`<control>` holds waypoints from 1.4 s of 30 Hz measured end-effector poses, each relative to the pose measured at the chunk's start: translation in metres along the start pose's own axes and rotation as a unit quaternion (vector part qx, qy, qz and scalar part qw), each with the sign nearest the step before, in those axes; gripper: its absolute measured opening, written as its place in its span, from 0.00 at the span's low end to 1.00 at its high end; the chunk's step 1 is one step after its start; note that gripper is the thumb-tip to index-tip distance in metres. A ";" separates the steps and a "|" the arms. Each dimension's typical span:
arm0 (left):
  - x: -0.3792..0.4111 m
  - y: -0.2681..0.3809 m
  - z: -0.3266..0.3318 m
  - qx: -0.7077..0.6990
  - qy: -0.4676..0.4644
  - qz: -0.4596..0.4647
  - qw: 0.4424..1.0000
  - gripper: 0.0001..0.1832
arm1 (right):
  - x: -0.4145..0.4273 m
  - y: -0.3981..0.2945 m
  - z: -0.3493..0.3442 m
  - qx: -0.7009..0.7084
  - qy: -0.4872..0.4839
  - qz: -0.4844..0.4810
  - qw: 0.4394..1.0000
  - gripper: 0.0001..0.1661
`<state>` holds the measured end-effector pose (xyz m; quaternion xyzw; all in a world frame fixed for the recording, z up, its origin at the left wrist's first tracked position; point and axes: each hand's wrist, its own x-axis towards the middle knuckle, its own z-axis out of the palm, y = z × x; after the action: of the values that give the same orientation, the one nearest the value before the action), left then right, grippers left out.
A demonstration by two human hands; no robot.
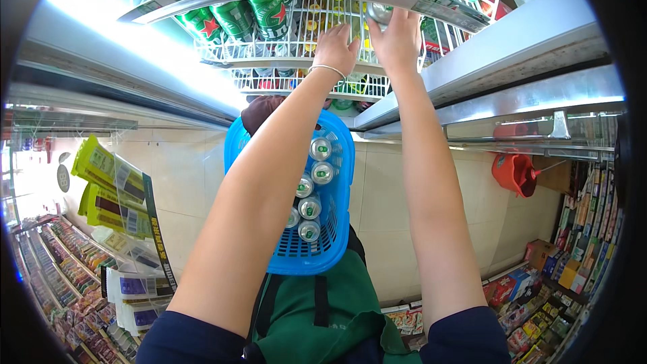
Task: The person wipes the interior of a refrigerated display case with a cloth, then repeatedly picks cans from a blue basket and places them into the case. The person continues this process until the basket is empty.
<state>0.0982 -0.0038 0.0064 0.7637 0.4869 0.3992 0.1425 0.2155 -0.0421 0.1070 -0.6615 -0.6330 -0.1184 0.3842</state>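
My right hand (398, 40) reaches under the front strip of an upper wire shelf in a fridge and grips a silver-topped can (380, 12). Beside it on the left, my left hand (335, 50), with a bracelet at the wrist, rests over the white wire rack (298, 63), its fingers apart and no item seen in it. Green beer cans (270, 17) stand in the rack further left. Below my forearms, a blue plastic basket (344, 212) holds several silver-topped cans (309, 208); my left forearm hides part of it. A dark brown cloth-like thing (262, 111) lies at its far end.
The fridge's metal door frame (505, 60) runs along the right, a bright lit side panel (136, 35) along the left. Packaged snacks (113, 167) hang at the left. A red plastic container (514, 174) is at the right, with stocked shelves (546, 323) below it.
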 end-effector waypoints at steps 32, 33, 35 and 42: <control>-0.165 0.005 -0.088 -0.110 0.025 -0.040 0.993 0.18 | -0.209 -0.046 -0.009 0.278 -0.166 0.031 0.946 0.28; -0.187 0.001 -0.093 -0.116 0.027 -0.092 0.989 0.17 | -0.223 -0.053 -0.007 0.282 -0.193 0.035 0.939 0.30; -0.220 -0.007 -0.093 -0.093 0.016 -0.106 0.990 0.15 | -0.245 -0.061 -0.001 0.233 -0.208 0.021 0.950 0.31; -0.265 -0.013 -0.085 -0.123 -0.067 -0.250 0.958 0.16 | -0.276 -0.072 0.018 -0.017 -0.365 0.146 0.919 0.39</control>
<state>-0.0289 -0.2392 -0.0720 0.6188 0.5988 0.3558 0.3632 0.0959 -0.2433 -0.0568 -0.7507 -0.6233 0.1777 0.1280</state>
